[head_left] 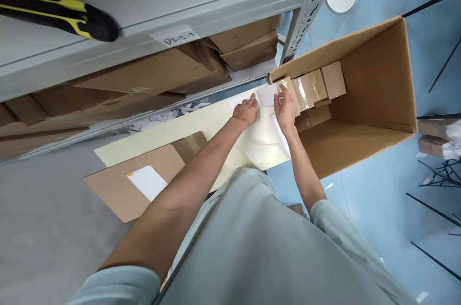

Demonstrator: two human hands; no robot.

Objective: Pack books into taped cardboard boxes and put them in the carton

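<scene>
A white paper sheet [265,95] lies between my hands over a pale yellow board [207,121]. My left hand [246,112] rests at its left side, fingers stretched out and touching the paper. At the right edge of the sheet, the thumb and fingers of my right hand [285,107] are closed on the paper. More thin white material [261,139] hangs in folds under and between my wrists. A closed cardboard box [154,158] with a white label [147,182] sits on the board near my left forearm.
To the right stands a large open carton [374,79] with several small taped boxes [309,89] inside. A metal shelf [216,7] with brown cartons [154,72] runs along the far side. A black-and-yellow tool [72,14] lies on its upper level.
</scene>
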